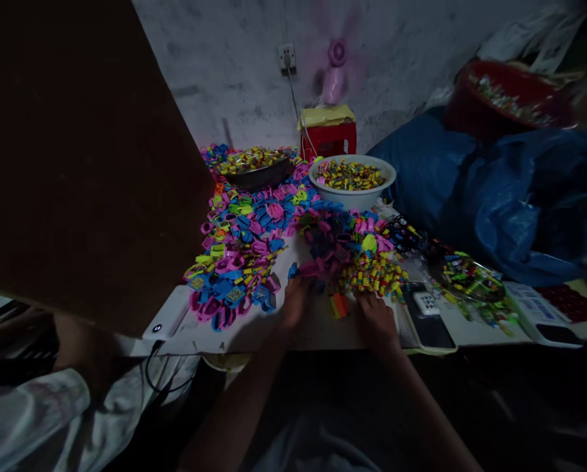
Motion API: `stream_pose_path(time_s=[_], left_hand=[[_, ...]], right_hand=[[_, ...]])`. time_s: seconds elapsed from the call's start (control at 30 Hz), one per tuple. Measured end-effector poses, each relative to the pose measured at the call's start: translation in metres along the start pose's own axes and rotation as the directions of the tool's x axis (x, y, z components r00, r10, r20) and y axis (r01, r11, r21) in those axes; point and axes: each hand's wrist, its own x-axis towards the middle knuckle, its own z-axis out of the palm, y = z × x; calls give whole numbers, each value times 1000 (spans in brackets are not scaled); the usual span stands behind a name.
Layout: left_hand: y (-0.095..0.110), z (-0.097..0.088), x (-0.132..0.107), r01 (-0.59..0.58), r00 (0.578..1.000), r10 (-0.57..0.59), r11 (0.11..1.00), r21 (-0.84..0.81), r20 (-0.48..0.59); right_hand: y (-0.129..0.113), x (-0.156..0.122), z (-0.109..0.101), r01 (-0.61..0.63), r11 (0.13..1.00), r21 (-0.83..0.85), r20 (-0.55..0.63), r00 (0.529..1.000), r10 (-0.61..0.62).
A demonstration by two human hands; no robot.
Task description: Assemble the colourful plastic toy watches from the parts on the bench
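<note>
My left hand (294, 303) is over the front of the white table, its fingers closed around a small blue plastic piece (292, 269) that looks like a toy watch. My right hand (376, 319) has curled fingers at the near edge of a heap of small yellow, red and blue pieces (376, 274); what is in them is hidden. Between the hands lies an orange block-like piece (339, 305). Beyond them a shadowed cluster of pink and dark watch-like pieces (328, 244) is blurred. More pink and blue toy watches (231, 288) are heaped to the left.
A white basin (352, 196) and a dark metal bowl (258, 178) hold small yellow pieces. On the right are a phone (431, 328), a plate of colourful pieces (473, 278) and blue bags (514, 196). A large brown panel (91, 164) blocks the left. A pink fan (333, 82) stands behind.
</note>
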Motion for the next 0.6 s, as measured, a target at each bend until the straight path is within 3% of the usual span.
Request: stream_pose_path(time_s=[0.17,0.3,0.4,0.5,0.6], left_hand=[[-10,-2,-8,66,997,-63,992,-107,33],[-14,-12,-32,119,989,-93,963,-241,117],[-8,-20,-57,191,977,-148,928,-321,153],[9,-31,-80,286,957,-215,802,-524,193],[32,-48,-97,352,936,-223,645,-678,274]], right_hand=[[3,-14,2,96,992,78,-16,995,-95],[6,-19,-4,121,974,193,-39,993,-116],[0,-25,-22,100,932,349,-61,995,-84],[-17,-35,-50,67,772,632,-52,998,-44],[-42,-49,-72,70,556,828,-10,994,-111]])
